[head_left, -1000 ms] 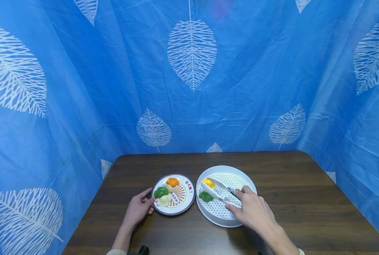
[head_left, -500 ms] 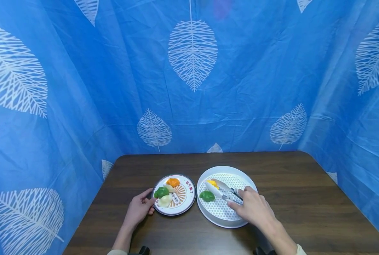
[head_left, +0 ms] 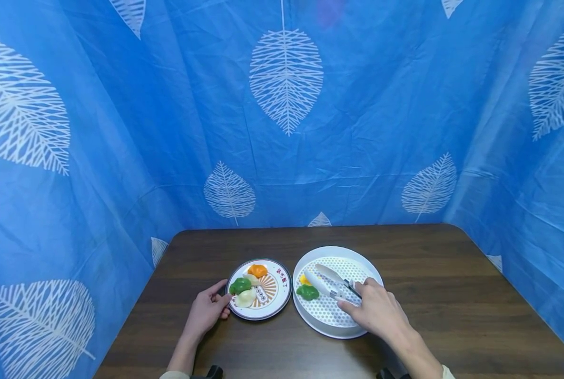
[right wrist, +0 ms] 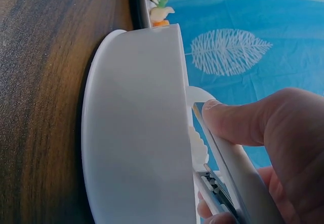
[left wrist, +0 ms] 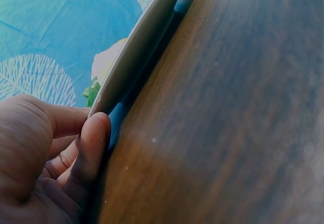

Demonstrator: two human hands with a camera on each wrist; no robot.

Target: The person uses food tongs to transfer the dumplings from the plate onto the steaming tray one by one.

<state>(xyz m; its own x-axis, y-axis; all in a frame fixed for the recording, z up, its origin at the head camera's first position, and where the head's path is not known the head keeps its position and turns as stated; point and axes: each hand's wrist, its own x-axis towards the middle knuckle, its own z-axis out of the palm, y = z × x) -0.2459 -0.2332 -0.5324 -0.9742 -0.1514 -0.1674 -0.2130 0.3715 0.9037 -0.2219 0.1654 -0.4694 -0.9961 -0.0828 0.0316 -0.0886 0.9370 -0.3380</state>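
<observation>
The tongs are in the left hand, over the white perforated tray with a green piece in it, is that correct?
The side is wrong: the head view shows the tongs in the right hand, over the white perforated tray with a green piece in it.

A curtained-off booth, by the look of it; whether home or studio lies beyond cannot be told. Blue cloth [head_left: 357,95] printed with large white leaves [head_left: 286,79] hangs in folds beyond the far edge of a dark wood-grain tabletop [head_left: 428,273] and along its left and right edges, enclosing three sides. The plate [head_left: 276,300] and perforated white tray [head_left: 329,330] there are kitchenware.
</observation>
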